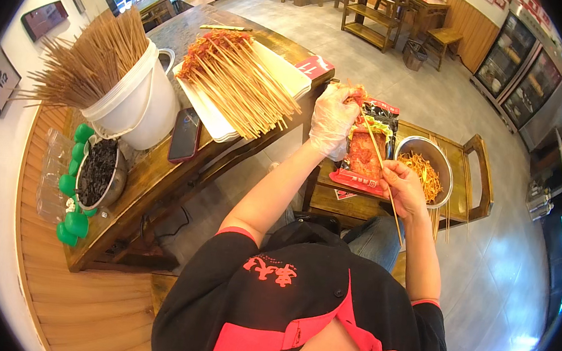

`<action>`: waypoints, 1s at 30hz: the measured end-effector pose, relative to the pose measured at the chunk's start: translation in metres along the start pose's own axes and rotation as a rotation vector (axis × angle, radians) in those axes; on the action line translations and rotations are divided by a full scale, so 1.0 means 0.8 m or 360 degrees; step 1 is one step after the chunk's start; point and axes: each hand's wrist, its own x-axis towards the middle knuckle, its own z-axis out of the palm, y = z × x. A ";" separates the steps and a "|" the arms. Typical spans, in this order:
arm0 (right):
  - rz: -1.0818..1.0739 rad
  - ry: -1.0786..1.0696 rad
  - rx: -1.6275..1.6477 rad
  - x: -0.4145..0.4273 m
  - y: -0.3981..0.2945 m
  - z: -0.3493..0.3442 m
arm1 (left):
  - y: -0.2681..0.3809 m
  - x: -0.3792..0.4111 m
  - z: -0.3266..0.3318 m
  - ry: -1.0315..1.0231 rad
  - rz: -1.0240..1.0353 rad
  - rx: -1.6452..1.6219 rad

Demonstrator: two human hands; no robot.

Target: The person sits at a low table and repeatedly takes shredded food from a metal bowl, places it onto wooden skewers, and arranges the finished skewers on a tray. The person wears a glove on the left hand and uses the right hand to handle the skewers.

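Observation:
My left hand (336,113), in a clear plastic glove, is closed around a clump of reddish shredded food (356,95) at the upper end of a thin wooden skewer (374,142). Bare, my right hand (404,185) pinches that skewer lower down, and its free end slants toward my lap. Beneath my hands a printed food packet (367,155), red and black, lies on a wooden chair seat (413,131). A metal bowl (447,183) of orange-brown shreds stands just right of it. Loose skewers (449,213) lie beside and under the bowl.
On the wooden table (163,166) at left, a white tray (281,71) holds many loaded skewers (241,88). Nearby are a white bucket (140,102) of bare skewers, a phone (185,136), a pot (100,173) of dark shreds and green caps (76,224). The chair's backrest (483,179) rises at right.

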 end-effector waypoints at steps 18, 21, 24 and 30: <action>-0.0428 -0.0069 -0.0806 0.154 -0.065 0.150 | -0.013 0.041 -0.183 0.0438 -0.0228 -0.0793; -0.0613 -0.0077 -0.1101 0.224 -0.062 0.196 | -0.005 0.016 -0.220 0.0516 -0.0291 -0.0802; -0.0992 -0.0001 -0.1303 0.291 -0.045 0.254 | 0.001 -0.008 -0.243 0.0573 -0.0292 -0.0850; -0.1272 -0.0005 -0.1668 0.349 -0.010 0.321 | 0.004 -0.033 -0.268 0.0572 -0.0394 -0.0807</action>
